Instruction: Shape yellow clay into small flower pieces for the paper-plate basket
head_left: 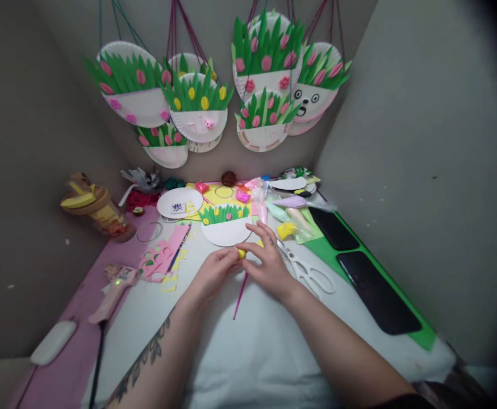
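A small yellow piece (241, 253), perhaps soft clay, sits between my fingertips over the middle of the table. The thumb and fingers of my left hand (216, 272) pinch it from the left. My right hand (269, 264) meets it with thumb and index finger, its other fingers extended and apart. Much of the piece is hidden by the fingers. Just beyond my hands lies a white paper-plate pocket (225, 232) with green paper grass and yellow and pink tulips. A thin purple stick (240, 296) rests on the white cover below my hands.
White scissors (308, 272) lie right of my right hand, near a yellow lump (286, 229) and two black phone-like slabs (378, 292). At left are pink paper scraps (163, 258), a glue gun (114, 295) and a cup (99, 210). Finished plates (199, 122) hang behind.
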The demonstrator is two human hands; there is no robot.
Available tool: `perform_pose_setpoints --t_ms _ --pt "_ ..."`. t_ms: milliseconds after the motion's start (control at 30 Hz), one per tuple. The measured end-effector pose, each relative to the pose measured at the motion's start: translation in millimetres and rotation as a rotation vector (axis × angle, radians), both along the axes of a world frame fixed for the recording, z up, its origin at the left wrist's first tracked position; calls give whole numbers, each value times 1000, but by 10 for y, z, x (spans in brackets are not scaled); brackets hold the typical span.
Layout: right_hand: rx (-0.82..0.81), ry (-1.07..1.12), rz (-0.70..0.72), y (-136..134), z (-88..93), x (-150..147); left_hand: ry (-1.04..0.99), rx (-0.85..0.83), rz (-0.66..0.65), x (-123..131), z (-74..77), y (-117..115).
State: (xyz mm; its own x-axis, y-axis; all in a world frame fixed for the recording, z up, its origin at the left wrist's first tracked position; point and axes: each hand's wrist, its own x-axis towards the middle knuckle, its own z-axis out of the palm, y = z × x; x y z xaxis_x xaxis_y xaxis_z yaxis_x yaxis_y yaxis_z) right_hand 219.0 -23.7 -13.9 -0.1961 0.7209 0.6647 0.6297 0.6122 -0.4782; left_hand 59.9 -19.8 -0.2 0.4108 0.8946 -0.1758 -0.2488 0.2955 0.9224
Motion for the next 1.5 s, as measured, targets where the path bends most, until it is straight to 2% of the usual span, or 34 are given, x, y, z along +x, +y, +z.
perform_pose_setpoints --t_ms 500,700,967,1133,1500 --pt "-27 1 20 -12 -9 -5 121 79 34 -15 46 -4" --pt "-21 11 5 -16 3 -9 79 83 8 -8 56 -19" --pt "-29 -10 53 -19 7 3 144 153 -12 -38 53 -6" --pt "-16 6 36 -22 14 7 71 113 -50 -46 70 -11" --pt "-26 1 42 -23 19 11 44 44 7 -66 31 -2"
